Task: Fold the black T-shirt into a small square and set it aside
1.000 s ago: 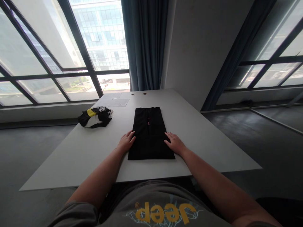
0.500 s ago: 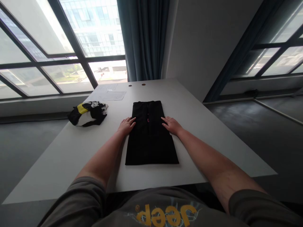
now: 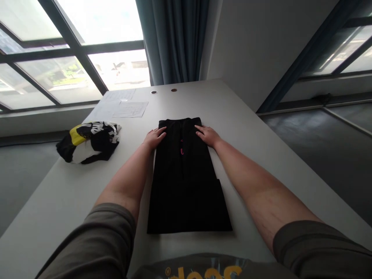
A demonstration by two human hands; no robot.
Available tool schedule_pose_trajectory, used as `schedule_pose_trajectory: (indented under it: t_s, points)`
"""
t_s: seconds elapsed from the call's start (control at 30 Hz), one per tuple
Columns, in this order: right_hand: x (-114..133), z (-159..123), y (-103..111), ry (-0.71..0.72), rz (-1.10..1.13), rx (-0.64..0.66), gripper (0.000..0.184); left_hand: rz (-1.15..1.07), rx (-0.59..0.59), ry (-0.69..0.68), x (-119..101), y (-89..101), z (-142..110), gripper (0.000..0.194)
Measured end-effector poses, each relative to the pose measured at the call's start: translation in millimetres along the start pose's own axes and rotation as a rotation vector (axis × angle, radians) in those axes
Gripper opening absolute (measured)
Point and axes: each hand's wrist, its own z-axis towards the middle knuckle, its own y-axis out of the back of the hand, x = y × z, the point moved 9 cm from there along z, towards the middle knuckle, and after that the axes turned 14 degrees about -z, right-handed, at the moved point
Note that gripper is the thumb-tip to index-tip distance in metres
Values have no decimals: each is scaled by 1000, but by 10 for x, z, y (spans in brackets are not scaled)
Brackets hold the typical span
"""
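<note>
A folded black garment (image 3: 186, 186) lies flat on the white table in front of me, its exact kind hard to make out. Small pink marks show on its middle seam, and a band runs along its far end. My left hand (image 3: 155, 138) rests on the left edge near that band, with the fingers stretched over the cloth. Across from it, my right hand (image 3: 208, 135) lies on the right edge, fingers likewise extended and flat. Neither hand grips the cloth.
A crumpled black, white and yellow cloth item (image 3: 90, 141) lies on the table (image 3: 247, 128) to the left. Paper sheets (image 3: 130, 109) sit behind it. Two round holes are near the table's far edge, below a blue curtain (image 3: 174, 42) and beside a window.
Both hands have slid along the garment's sides toward its far end. My view has tilted down and come closer, so the garment looks larger. The garment still lies folded.
</note>
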Motion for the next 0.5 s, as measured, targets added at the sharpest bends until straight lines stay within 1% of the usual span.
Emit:
schedule_pose_trajectory:
  t_s: [0.13,0.27,0.37,0.43,0.5]
  points:
    - [-143,292,-49,-14,36,-9,56,-21,-23,3,102,36,284,59]
    - [-209,476,-88,-19,54,1,52,-23,-27,-6,160,50,470,60]
    - [-214,510,-51,-26,70,-17,50,-26,-39,-27,146,72,522,62]
    - [-214,477,8,-40,99,-44,49,-34,-40,-37,116,82,509,64]
    - [-226,400,93,-72,160,-101,48,-64,-60,-46,71,105,456,66]
